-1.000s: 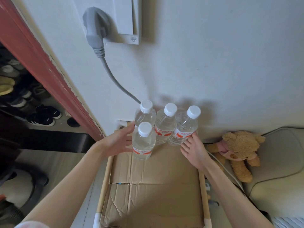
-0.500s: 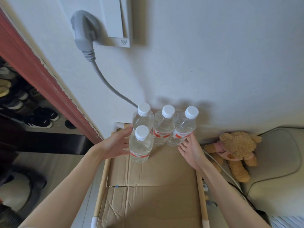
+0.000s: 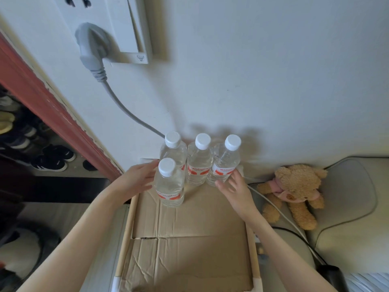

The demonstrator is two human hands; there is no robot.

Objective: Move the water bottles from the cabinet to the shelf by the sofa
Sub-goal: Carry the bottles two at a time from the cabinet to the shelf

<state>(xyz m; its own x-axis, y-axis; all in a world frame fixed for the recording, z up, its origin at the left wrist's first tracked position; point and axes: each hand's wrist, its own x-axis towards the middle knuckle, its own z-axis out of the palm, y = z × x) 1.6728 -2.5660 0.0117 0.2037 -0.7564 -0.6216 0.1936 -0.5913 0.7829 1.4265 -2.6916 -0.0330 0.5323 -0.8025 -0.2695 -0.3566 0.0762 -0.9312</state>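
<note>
Two bare forearms, left hand (image 3: 137, 179), right hand (image 3: 235, 187) (no sleeves visible).

Bottle labels (image 3: 222, 171) — red print, too blurred to read

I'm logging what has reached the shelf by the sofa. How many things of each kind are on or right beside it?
Water bottles: 4 (back row; front)
Teddy bears: 1
Hands at the bottles: 2 (left hand, right hand)
Total: 7

Home: teddy bear (image 3: 294, 186), shoes (image 3: 52, 159)
</note>
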